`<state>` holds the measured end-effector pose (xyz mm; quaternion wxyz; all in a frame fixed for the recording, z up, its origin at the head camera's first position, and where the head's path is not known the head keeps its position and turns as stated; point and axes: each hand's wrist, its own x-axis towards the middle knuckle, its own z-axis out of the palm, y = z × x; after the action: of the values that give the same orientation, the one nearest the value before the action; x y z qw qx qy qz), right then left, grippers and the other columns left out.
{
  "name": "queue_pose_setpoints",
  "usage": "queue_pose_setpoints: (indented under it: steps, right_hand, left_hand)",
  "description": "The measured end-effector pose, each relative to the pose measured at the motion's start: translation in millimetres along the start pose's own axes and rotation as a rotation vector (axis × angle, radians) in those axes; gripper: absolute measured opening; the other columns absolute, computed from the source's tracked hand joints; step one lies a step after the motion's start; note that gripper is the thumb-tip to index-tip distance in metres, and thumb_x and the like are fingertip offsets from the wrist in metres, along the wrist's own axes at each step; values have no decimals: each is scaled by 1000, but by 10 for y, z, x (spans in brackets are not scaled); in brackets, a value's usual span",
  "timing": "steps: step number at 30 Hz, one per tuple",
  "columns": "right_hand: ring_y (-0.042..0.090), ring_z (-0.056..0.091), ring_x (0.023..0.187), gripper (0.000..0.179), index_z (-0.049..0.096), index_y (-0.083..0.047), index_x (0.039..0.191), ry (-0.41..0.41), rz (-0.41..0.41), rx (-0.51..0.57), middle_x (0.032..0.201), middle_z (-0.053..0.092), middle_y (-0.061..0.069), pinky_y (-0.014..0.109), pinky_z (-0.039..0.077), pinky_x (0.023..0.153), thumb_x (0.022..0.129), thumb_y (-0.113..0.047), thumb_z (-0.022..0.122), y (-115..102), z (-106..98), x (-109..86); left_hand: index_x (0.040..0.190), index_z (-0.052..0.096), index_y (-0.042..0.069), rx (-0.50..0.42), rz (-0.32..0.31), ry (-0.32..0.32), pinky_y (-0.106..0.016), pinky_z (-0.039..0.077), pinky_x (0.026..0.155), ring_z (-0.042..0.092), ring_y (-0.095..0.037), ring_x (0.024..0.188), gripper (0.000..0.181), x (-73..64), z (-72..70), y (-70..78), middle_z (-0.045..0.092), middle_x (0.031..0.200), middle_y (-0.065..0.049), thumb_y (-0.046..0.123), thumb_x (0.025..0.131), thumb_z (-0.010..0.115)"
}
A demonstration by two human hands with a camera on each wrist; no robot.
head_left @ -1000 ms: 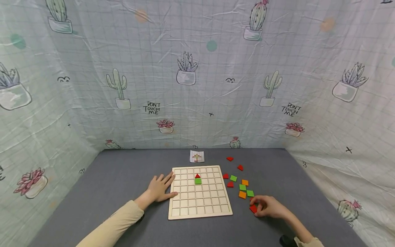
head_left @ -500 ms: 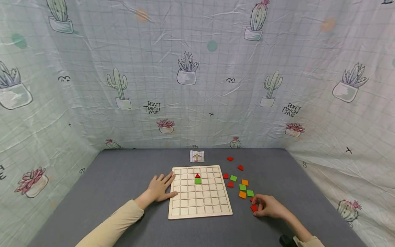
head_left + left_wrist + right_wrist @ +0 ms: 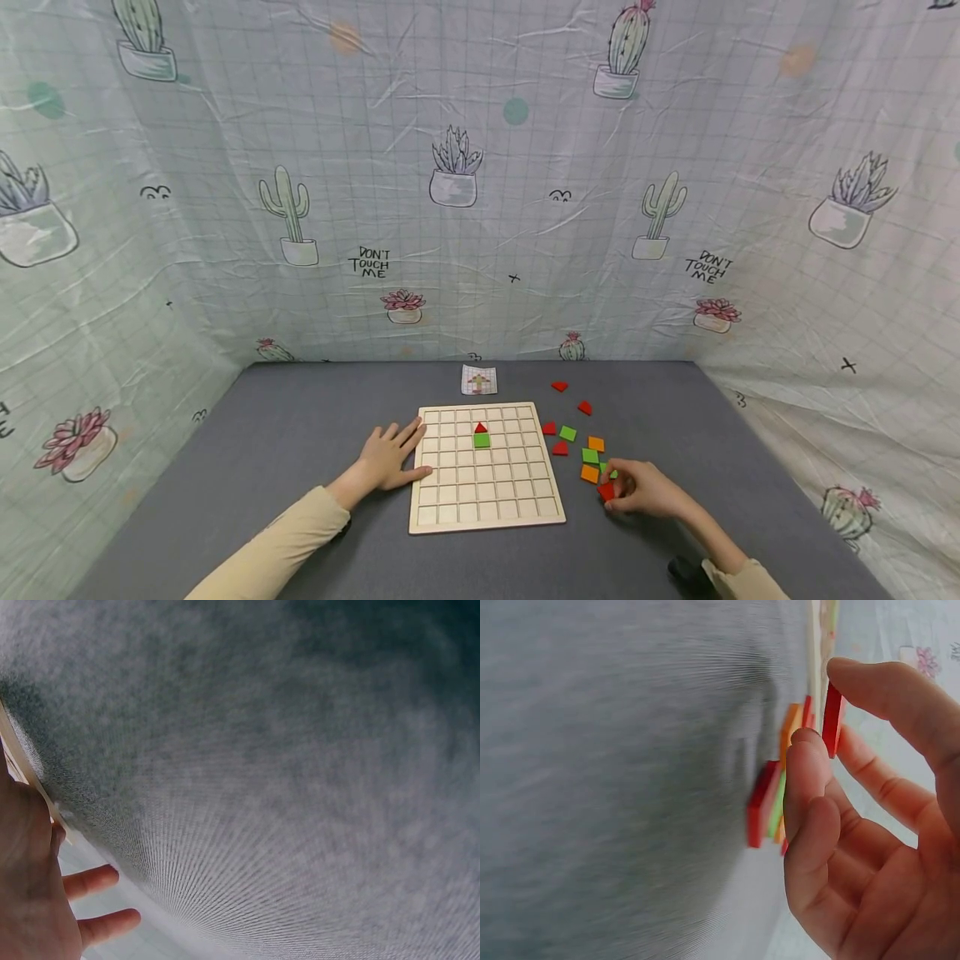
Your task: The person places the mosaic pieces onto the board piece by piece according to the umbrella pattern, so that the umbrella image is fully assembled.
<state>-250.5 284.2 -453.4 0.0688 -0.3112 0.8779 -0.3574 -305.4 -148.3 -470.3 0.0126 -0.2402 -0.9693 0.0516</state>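
Pale wood makes up the square gridded board (image 3: 486, 492) on the dark grey bench (image 3: 300, 442); clock directions here run from its centre, with twelve at the far side as the head view shows it. At nine o'clock the left hand (image 3: 386, 457) lies wide, fingers spread and straight, its fingertips and thumb touching the board's edge. Around three o'clock, off the board, the right hand (image 3: 647, 490) pinches a thin, flat red piece (image 3: 606, 492) between thumb and fingers; the right wrist view shows that piece nearly edge-on.

Near twelve o'clock inside the grid sit a small red triangle (image 3: 480, 427) and, just on its near side, a flat green square (image 3: 482, 440). Loose red pieces (image 3: 585, 407), green squares (image 3: 567, 433) and orange squares (image 3: 589, 473) lie on the bench between one and three o'clock, one green square partly hidden by the right hand's fingers. Beyond the board at twelve o'clock lies a white printed paper card (image 3: 478, 380); behind the bench hangs pale cloth (image 3: 480, 250) printed with potted cacti.
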Motion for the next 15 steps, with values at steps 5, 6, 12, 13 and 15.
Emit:
queue_pose_setpoints:
  steps: [5, 6, 12, 13, 15]
  right_hand:
    - [2, 50, 55, 26, 58, -5, 93, 10, 54, -24, 72, 59, -1, 21, 42, 49, 77, -22, 69, -84, -35, 139]
    - [3, 50, 55, 26, 58, -5, 94, 12, 72, -36, 73, 59, 1, 21, 42, 50, 77, -22, 69, -104, -38, 169]
    - [5, 52, 60, 25, 58, -9, 95, 25, 80, -86, 77, 60, 2, 21, 42, 53, 77, -23, 69, -101, -28, 361]
    - [6, 52, 60, 25, 58, -9, 94, 25, 80, -87, 77, 60, 2, 22, 42, 53, 77, -23, 69, -93, -23, 398]
    - [7, 51, 60, 25, 58, -9, 95, 25, 86, -86, 77, 59, 3, 22, 41, 53, 77, -23, 69, -99, -19, 469]
  left_hand:
    - [142, 27, 14, 4, -9, -12, -52, 31, 94, 39, -35, 123, 76, -1, 7, -8, 29, 146, -3, 62, 84, 39]
    - [142, 27, 14, 3, -9, -12, -52, 31, 94, 39, -36, 123, 76, -1, 8, -9, 29, 146, -3, 62, 84, 39]
    - [142, 27, 14, 1, -5, -2, -52, 31, 93, 39, -36, 123, 76, 4, 14, -8, 29, 146, -4, 62, 84, 39]
    - [142, 27, 14, 3, -5, -4, -52, 31, 93, 39, -36, 123, 76, 6, 15, -8, 29, 146, -4, 62, 84, 39]
    - [142, 27, 14, 2, -5, -7, -52, 32, 93, 39, -36, 123, 76, 8, 8, -4, 29, 146, -4, 62, 84, 39]
